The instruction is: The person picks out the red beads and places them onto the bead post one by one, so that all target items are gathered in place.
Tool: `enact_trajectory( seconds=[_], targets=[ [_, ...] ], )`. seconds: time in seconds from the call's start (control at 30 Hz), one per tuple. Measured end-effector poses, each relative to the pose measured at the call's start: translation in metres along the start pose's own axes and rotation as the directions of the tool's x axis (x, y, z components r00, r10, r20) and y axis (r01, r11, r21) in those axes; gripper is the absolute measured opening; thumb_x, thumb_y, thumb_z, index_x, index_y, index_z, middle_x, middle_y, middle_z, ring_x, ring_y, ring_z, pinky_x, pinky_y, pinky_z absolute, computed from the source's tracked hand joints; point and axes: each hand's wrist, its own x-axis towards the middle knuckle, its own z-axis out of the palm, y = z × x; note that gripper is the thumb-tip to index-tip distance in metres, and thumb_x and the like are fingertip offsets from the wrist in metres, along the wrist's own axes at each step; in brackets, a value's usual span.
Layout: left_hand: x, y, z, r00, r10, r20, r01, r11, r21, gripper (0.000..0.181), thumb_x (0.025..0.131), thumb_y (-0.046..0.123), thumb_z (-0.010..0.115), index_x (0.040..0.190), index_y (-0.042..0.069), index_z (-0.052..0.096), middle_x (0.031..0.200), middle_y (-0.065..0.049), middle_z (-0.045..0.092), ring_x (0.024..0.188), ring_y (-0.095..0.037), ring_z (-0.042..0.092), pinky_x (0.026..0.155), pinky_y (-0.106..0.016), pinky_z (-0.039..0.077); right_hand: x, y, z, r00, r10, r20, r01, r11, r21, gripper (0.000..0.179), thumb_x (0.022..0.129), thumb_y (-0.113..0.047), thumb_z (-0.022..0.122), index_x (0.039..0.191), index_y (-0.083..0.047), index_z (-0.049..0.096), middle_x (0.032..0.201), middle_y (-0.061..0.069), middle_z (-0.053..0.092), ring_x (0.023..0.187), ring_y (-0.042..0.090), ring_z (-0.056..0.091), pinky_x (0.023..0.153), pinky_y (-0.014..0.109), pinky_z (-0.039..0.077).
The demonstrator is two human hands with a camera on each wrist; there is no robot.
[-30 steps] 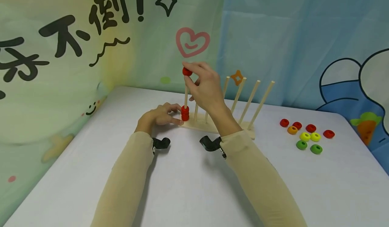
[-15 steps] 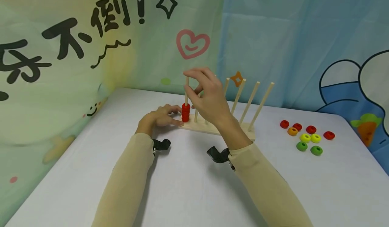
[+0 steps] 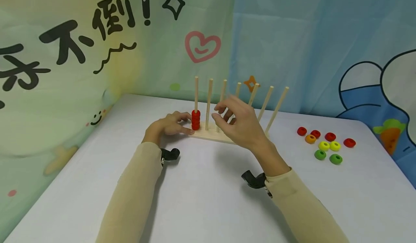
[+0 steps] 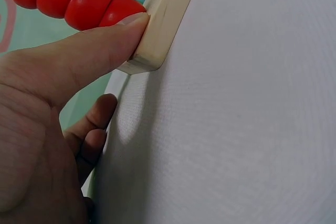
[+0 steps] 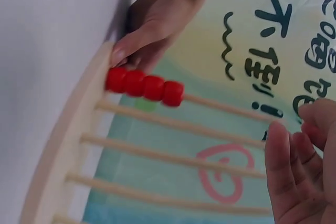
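A wooden peg stand with several upright pegs stands on the table. Several red beads are stacked at the bottom of its leftmost peg. My left hand holds the stand's left end. In the left wrist view its thumb presses on the base corner beside the lowest bead, while other fingers curl near the tabletop. With no bead showing in its grasp, my right hand hovers before the middle pegs, thumb and fingers loosely bent and apart. In the right wrist view the right hand is near the peg tops.
Loose beads lie on the table right of the stand: several red beads, an orange bead, two yellow beads and two green beads. A printed cloth backdrop hangs behind the white table.
The right hand let a red bead go onto the leftmost peg; it slid down onto the stack. Since then that hand has moved right and down, away from the peg. The left hand stayed put.
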Motion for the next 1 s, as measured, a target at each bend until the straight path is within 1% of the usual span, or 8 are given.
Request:
enact_trajectory(
  seconds=[0.17,0.3,0.5,0.7,0.87,1.0],
  targets=[
    [0.001,-0.001,0.0,1.0,0.001,0.0,-0.001,1.0,-0.005,0.047,0.081,0.05,0.073,0.122,0.036,0.057,0.143,-0.002,0.041,0.132,-0.029,0.031,0.106,-0.059,0.029,-0.02,0.012,-0.01,0.999,0.014,0.043,-0.013,0.999,-0.03,0.01,0.089,-0.009,0.07,0.098,-0.009,0.065,0.09,-0.002,0.061,0.068,0.008,0.061,0.053,0.027,0.052],
    [0.002,-0.002,0.0,1.0,0.004,-0.002,-0.004,1.0,-0.015,0.048,0.081,0.051,0.074,0.123,0.036,0.057,0.142,-0.002,0.041,0.132,-0.029,0.031,0.106,-0.059,0.028,-0.033,0.021,-0.02,0.998,0.024,0.053,-0.021,0.999,-0.048,0.012,0.088,-0.007,0.071,0.099,-0.009,0.066,0.091,-0.002,0.063,0.068,0.009,0.06,0.052,0.027,0.052],
    [0.002,0.0,0.001,1.0,-0.001,-0.001,0.001,1.0,-0.003,0.049,0.082,0.05,0.073,0.125,0.036,0.056,0.144,-0.002,0.04,0.132,-0.029,0.031,0.107,-0.059,0.028,-0.051,0.036,-0.033,0.997,0.037,0.062,-0.033,0.997,-0.07,0.016,0.087,-0.005,0.072,0.101,-0.011,0.067,0.09,-0.003,0.063,0.067,0.008,0.059,0.051,0.028,0.052],
    [0.0,0.0,0.003,1.0,-0.007,0.0,0.007,1.0,0.0,0.051,0.083,0.048,0.071,0.129,0.034,0.054,0.145,-0.004,0.039,0.133,-0.031,0.03,0.106,-0.059,0.028,-0.066,0.05,-0.043,0.996,0.051,0.067,-0.044,0.994,-0.1,0.017,0.086,-0.003,0.072,0.102,-0.009,0.068,0.09,-0.003,0.064,0.067,0.008,0.059,0.051,0.029,0.052],
    [-0.001,-0.001,0.003,1.0,-0.007,0.0,0.007,1.0,0.001,0.05,0.083,0.048,0.071,0.128,0.034,0.054,0.144,-0.004,0.04,0.132,-0.031,0.03,0.106,-0.059,0.029,-0.078,0.059,-0.052,0.993,0.079,0.087,-0.068,0.99,-0.121,0.019,0.085,-0.002,0.072,0.102,-0.008,0.068,0.09,-0.004,0.064,0.068,0.008,0.059,0.053,0.03,0.053],
    [-0.001,0.0,0.002,1.0,0.002,-0.001,-0.002,1.0,0.001,0.05,0.082,0.05,0.072,0.127,0.035,0.055,0.143,-0.003,0.041,0.131,-0.03,0.031,0.106,-0.059,0.029,-0.086,0.063,-0.06,0.989,0.111,0.097,-0.097,0.986,-0.139,0.021,0.085,-0.001,0.072,0.104,-0.009,0.068,0.092,-0.005,0.065,0.069,0.009,0.059,0.056,0.026,0.052]
  ],
)
